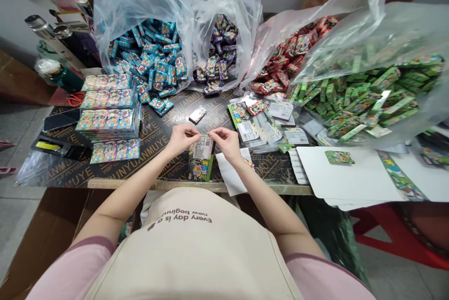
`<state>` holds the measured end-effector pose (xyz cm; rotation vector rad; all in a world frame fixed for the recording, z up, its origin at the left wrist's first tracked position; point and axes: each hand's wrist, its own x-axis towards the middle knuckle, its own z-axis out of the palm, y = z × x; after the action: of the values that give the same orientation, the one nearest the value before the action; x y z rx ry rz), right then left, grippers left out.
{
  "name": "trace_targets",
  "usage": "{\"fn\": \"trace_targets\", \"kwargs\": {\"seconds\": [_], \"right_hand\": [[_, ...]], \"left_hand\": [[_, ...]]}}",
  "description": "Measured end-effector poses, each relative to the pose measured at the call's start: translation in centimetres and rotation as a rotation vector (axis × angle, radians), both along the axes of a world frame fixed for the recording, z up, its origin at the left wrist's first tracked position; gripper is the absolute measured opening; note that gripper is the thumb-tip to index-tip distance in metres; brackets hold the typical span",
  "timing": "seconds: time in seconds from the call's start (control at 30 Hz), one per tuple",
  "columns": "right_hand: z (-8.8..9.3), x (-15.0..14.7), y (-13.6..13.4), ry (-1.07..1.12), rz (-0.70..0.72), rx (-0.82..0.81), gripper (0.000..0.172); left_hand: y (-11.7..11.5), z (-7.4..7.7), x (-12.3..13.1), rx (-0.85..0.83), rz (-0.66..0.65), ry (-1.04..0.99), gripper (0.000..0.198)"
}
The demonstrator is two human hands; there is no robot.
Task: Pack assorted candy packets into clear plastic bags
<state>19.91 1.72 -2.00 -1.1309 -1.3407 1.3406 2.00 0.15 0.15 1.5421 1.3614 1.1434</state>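
Note:
In front of my apron a dark printed packet [200, 162] lies on the table, with green edging, colourful lettering and a pale label. My left hand [184, 138] is closed in a pinch at the packet's top edge. At the same edge, a little to the right, my right hand [226, 143] pinches with thumb and forefinger. Just beyond my fingers sits a small white-and-black box [197, 115]. A white paper sheet [229, 176] is partly under my right wrist. Right of that hand, a loose pile of flat clear-wrapped packets [261, 125] spreads out.
Stacked wrapped multi-packs [108, 120] stand at left, near a phone [62, 119], a tape dispenser [58, 146] and bottles [63, 78]. Clear bags spill small blue boxes [154, 59], purple boxes [220, 50], red boxes [289, 57] and green boxes [354, 96]. White boards [343, 181] overhang the front edge.

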Motion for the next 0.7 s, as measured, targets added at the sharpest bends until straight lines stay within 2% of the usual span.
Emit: {"fn": "trace_targets", "kwargs": {"seconds": [0.1, 0.2, 0.3, 0.4, 0.53, 0.7], "right_hand": [[0.4, 1.5, -0.4, -0.087, 0.125, 0.109, 0.028], [0.2, 4.2, 0.2, -0.230, 0.218, 0.197, 0.029], [-1.1, 7.5, 1.5, -0.564, 0.189, 0.287, 0.027], [-2.9, 9.7, 2.1, -0.907, 0.301, 0.282, 0.013], [-4.4, 9.7, 1.8, -1.110, 0.405, 0.256, 0.010], [-5.2, 8.9, 1.5, -1.132, 0.412, 0.272, 0.007]], "left_hand": [[-0.2, 0.1, -0.4, 0.176, -0.099, 0.140, 0.014], [0.0, 0.2, -0.8, 0.232, -0.198, 0.272, 0.009], [0.2, 0.3, -1.1, 0.248, -0.298, 0.396, 0.022], [0.2, 0.4, -1.1, 0.245, -0.339, 0.412, 0.026], [0.2, 0.4, -0.8, 0.224, -0.330, 0.373, 0.019], [0.0, 0.3, -0.7, 0.212, -0.295, 0.377, 0.020]]}}
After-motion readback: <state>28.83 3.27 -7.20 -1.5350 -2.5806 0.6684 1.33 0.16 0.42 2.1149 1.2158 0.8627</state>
